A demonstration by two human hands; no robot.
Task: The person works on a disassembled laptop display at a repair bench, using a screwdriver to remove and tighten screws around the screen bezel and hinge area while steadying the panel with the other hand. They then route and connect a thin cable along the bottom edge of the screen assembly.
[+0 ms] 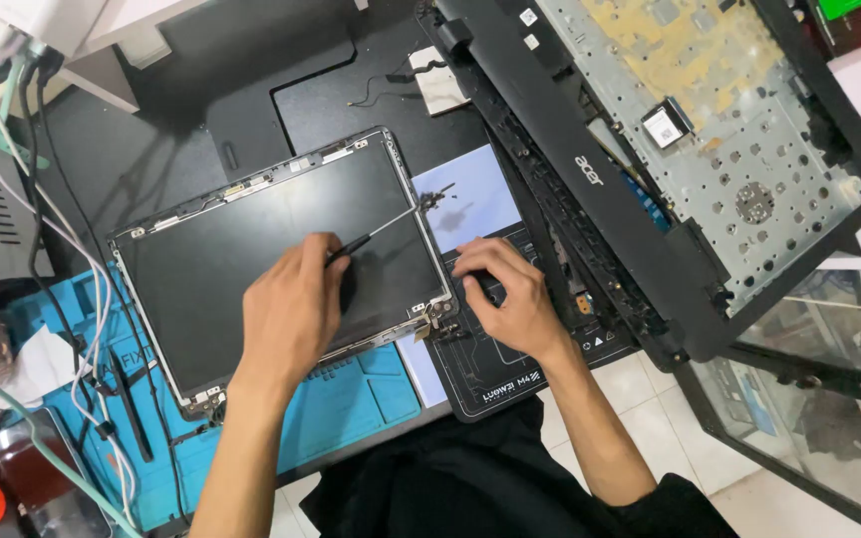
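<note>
At the far left we see a bundle of white and grey cables (pixel 62 299) trailing down over a blue repair mat (pixel 351 399) that lies on the desk (pixel 181 149). On that mat, tilted at an angle, rests a bare laptop screen panel (pixel 251 259) in its thin metal frame, dark glass facing up. Our left hand (pixel 291 314) lies on the panel's lower middle, fingers closed around the black handle of a screwdriver (pixel 386 231); its slim shaft runs up and to the right, and the tip meets a small metal hinge bracket (pixel 437 196) just off the panel's upper right corner, over a pale blue sheet (pixel 480 204). Just beside the panel's lower right corner, our right hand (pixel 510 294) rests with curled fingers pressed onto a black work mat (pixel 490 374); we cannot tell whether it grips anything. Further right, a black laptop base (pixel 670 149) lies upside down at a slant, its grey metal underside exposed, touching the black mat's far edge
</note>
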